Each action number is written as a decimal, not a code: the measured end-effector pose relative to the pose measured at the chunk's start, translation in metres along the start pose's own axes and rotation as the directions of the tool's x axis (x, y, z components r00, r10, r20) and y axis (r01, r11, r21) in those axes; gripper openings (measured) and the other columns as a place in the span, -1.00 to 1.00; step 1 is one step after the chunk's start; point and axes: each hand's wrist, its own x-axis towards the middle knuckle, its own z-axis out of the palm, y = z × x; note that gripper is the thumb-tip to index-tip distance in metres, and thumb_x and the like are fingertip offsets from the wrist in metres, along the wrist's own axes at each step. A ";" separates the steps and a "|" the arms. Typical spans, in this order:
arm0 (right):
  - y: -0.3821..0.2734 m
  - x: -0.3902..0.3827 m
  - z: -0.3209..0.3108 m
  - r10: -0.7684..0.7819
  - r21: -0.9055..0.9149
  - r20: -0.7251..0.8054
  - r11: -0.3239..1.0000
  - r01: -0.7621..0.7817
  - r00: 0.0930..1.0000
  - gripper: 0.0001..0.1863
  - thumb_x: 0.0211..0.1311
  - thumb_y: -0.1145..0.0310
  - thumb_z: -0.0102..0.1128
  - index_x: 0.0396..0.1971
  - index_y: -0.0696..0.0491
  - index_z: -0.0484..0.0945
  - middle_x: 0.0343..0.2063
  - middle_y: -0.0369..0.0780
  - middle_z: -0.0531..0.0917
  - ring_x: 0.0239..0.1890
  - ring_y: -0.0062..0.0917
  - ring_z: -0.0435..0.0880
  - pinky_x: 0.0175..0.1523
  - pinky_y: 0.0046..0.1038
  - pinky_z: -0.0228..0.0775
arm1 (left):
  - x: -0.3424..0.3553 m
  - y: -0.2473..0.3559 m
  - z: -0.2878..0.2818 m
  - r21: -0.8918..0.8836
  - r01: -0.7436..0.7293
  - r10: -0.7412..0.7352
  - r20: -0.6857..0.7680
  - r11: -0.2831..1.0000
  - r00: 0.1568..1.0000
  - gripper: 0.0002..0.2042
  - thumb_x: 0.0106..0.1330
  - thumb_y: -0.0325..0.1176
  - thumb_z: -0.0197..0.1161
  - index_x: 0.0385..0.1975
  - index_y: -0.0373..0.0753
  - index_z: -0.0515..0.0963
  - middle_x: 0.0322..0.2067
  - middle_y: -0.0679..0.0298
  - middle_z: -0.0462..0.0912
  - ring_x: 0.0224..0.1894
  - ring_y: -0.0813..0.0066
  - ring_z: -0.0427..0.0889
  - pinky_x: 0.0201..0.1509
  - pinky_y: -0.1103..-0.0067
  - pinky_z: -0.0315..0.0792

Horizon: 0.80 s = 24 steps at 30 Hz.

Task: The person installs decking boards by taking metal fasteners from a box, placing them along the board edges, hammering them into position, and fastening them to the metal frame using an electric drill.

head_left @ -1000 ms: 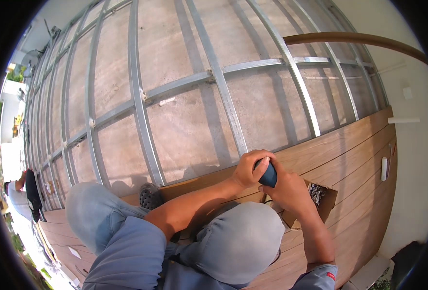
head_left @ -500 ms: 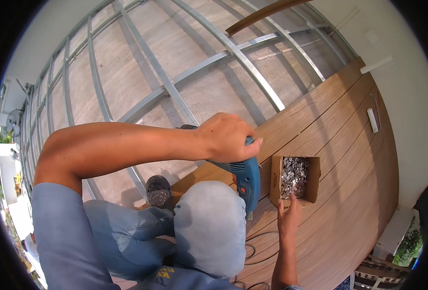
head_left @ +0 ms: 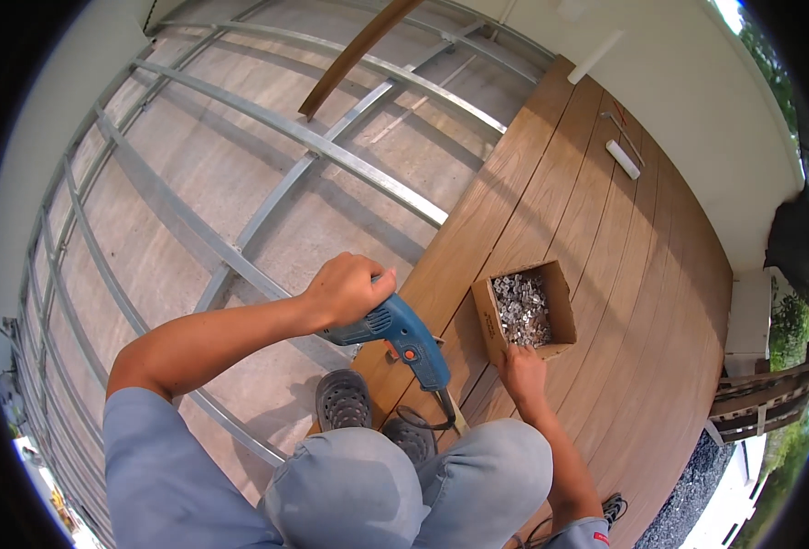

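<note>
My left hand (head_left: 349, 291) is wrapped around the top of a blue power drill (head_left: 411, 343), which is held over the deck's edge with its cable end toward my knees. To the right, a cardboard box (head_left: 562, 302) without a closed top sits on the deck boards, holding many small silver metal clips (head_left: 519, 306). My right hand (head_left: 521, 373) is at the box's near rim, fingers curled over it and closed. Whether a clip is also between those fingers is hidden.
Brown wood-grain deck boards (head_left: 596, 366) run along the right. To the left, a metal joist frame (head_left: 377, 178) stands over bare concrete with open gaps. A brown strip (head_left: 349, 59) crosses it. A paint roller (head_left: 622, 159) lies at the far right. My clogs (head_left: 342, 400) are near the drill.
My view has turned to the right. My right hand's fingers, stretched toward the box before, are now curled on its near rim. The left hand keeps hold of the drill.
</note>
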 end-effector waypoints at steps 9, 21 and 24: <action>-0.030 0.050 -0.029 0.140 0.001 -0.173 0.990 -0.142 0.975 -0.81 0.25 0.32 0.29 -0.27 0.08 0.51 -0.36 -0.12 0.66 -0.20 -0.17 0.65 -0.13 -0.19 0.53 | 0.024 -0.033 -0.029 -0.093 -0.065 0.064 -0.006 0.994 0.998 -0.54 0.37 -0.11 0.07 -0.52 -0.44 0.62 -0.61 -0.18 0.52 -0.54 -0.11 0.53 -0.31 0.22 0.42; -0.054 0.078 0.054 -0.008 0.101 0.475 0.994 -0.046 0.880 -0.54 0.23 -0.07 0.34 -0.20 0.08 0.67 -0.17 -0.05 0.66 0.02 -0.11 0.62 0.12 -0.18 0.50 | -0.002 -0.068 -0.035 -0.041 -0.100 0.095 -0.123 0.994 0.988 -0.62 0.32 -0.14 0.13 -0.51 -0.34 0.70 -0.59 -0.12 0.60 -0.51 -0.13 0.62 -0.35 0.21 0.48; -0.036 0.102 0.060 -0.048 0.086 0.508 0.996 0.005 0.860 -0.51 0.30 -0.08 0.26 -0.15 0.11 0.63 -0.13 -0.02 0.66 0.04 -0.10 0.61 0.14 -0.18 0.50 | -0.005 -0.074 -0.029 -0.006 -0.117 0.115 -0.160 0.993 0.980 -0.65 0.30 -0.16 0.16 -0.53 -0.31 0.70 -0.59 -0.11 0.61 -0.52 -0.13 0.63 -0.36 0.22 0.50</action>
